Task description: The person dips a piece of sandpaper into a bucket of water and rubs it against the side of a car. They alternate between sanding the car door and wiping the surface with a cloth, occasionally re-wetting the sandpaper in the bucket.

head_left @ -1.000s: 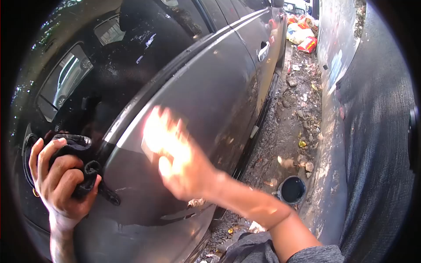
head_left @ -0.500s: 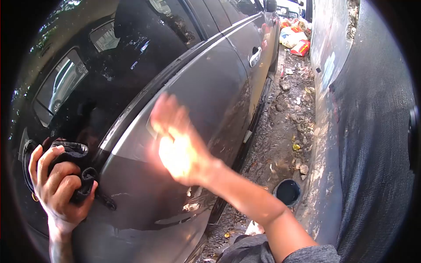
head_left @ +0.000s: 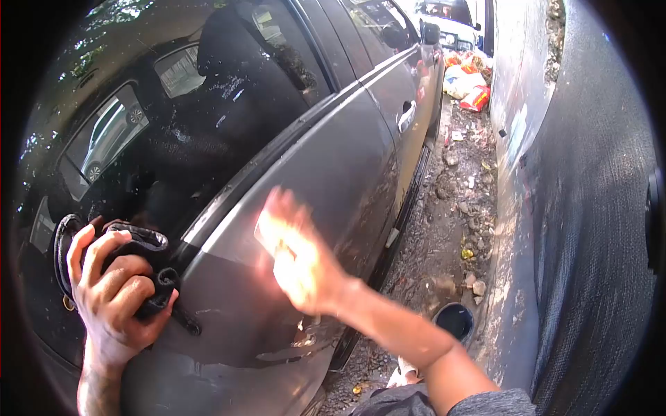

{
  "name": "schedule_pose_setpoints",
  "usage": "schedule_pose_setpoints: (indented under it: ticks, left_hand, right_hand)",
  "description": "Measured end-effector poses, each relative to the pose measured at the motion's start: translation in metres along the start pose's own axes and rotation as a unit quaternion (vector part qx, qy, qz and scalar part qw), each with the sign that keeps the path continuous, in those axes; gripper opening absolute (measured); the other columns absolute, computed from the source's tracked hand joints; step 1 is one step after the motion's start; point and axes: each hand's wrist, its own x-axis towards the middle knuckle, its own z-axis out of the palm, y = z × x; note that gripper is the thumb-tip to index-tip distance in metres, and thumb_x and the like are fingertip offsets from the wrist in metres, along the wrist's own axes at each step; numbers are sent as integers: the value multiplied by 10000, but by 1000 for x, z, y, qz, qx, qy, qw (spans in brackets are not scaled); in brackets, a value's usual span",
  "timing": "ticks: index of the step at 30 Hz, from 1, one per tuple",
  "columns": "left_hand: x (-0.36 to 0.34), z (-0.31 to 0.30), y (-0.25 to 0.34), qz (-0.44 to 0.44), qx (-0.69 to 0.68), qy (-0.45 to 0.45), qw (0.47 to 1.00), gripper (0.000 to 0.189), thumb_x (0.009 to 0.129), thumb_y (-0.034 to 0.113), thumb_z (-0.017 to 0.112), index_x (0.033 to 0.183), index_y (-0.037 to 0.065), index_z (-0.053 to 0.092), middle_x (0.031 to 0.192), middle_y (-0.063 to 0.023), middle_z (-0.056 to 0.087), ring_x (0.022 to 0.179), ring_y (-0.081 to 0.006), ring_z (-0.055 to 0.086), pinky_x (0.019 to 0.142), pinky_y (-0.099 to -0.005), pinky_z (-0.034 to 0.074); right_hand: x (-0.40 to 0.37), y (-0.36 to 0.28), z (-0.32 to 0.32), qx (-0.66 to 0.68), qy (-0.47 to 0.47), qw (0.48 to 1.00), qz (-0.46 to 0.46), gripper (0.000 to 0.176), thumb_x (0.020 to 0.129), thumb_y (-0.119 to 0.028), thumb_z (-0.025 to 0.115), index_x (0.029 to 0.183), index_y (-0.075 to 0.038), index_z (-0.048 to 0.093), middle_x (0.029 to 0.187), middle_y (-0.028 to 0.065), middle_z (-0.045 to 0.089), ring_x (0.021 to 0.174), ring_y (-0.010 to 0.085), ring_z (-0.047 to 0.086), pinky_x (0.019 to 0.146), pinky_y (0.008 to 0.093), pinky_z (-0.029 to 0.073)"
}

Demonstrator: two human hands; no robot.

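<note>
My left hand [head_left: 125, 291] is wrapped around a bunched black cloth [head_left: 149, 239], held against the dark rear window glass [head_left: 173, 152] of a grey car. Folds of the cloth stick out past my fingers, and one end hangs over the door edge. My right hand [head_left: 295, 249] is over the upper part of the car's grey rear door [head_left: 333, 166], just below the window trim. Motion and bright sunlight smear its fingers. A pale edge shows beside them, but whether they hold something I cannot make out. Wet-looking patches mark the lower panel.
A dark bucket [head_left: 454, 322] stands on the muddy, stony ground [head_left: 444, 229] right of the car. A wall [head_left: 513, 201] with dark sheeting [head_left: 590, 208] runs along the narrow gap. Trash bags [head_left: 468, 83] lie heaped at the far end, before a white vehicle [head_left: 447, 28].
My right hand has shifted slightly right and down in the view. The left hand with the black cloth also appears further right, as the whole scene shifts a little with the camera.
</note>
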Motion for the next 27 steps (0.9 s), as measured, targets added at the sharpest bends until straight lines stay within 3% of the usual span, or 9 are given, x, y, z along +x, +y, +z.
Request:
schedule_pose_setpoints:
  ticks: [2,4,9,11,13,15,19,22,27]
  left_hand:
    - [0,0,1,4,8,-2,1000,327,544,166,839,657,107,538,821,-36,637,1122,-335,610,1106,-622,346]
    - [1,0,0,5,10,-3,1000,326,550,161,838,657,107,534,820,-38,633,1125,-337,609,1110,-622,343]
    - [1,-1,1,7,16,-4,1000,342,559,154,846,673,112,527,837,-32,629,1139,-329,604,1118,-611,338]
    - [0,-1,2,20,30,-3,999,344,564,162,847,676,118,525,837,-28,629,1143,-327,602,1115,-603,338]
    - [-1,-1,1,2,10,-7,1000,333,582,166,841,677,123,525,838,-27,630,1150,-328,602,1112,-599,336]
    - [-1,-2,1,-1,16,-18,1000,330,586,163,840,680,126,527,841,-24,633,1154,-327,602,1110,-595,335]
    - [5,-6,4,17,16,-2,1000,319,586,168,869,678,128,566,849,1,645,1127,-287,616,1093,-570,355]
    - [3,-4,5,7,6,3,1000,314,571,170,869,667,125,574,850,-2,649,1124,-291,620,1086,-569,362]
    - [1,-4,3,15,5,1,1000,319,567,165,857,678,115,561,846,-24,647,1137,-317,612,1104,-594,350]
  right_hand:
    - [27,13,-16,-13,87,996,-11,630,1035,-223,357,1506,185,271,1637,346,157,1576,380,57,1280,427,61]
    - [32,9,-33,-503,61,848,-157,586,1043,-170,344,1517,168,273,1636,335,184,1566,386,126,1278,450,92]
    - [22,15,-15,-62,54,997,2,696,969,-194,422,1520,179,217,1645,336,154,1566,416,111,1268,499,102]
    - [44,9,-33,-655,41,752,-70,711,966,-189,430,1508,204,192,1640,355,130,1553,454,117,1266,511,94]
    - [-3,-20,21,-399,-6,911,-98,700,981,-195,409,1529,176,181,1642,349,123,1553,446,128,1259,529,117]
    - [-18,-23,15,-391,-107,911,-81,692,975,-186,408,1545,145,197,1650,335,116,1558,443,103,1256,535,122]
    - [19,-6,2,-397,59,908,-116,694,946,-198,457,1537,110,262,1634,319,196,1543,461,159,1254,534,132]
    - [-22,-30,35,-313,-96,938,-117,684,929,-178,493,1513,118,298,1617,327,232,1530,480,177,1250,536,155]
    - [23,-13,4,-419,56,899,-112,695,938,-177,450,1552,85,257,1647,309,177,1539,467,162,1262,509,122]
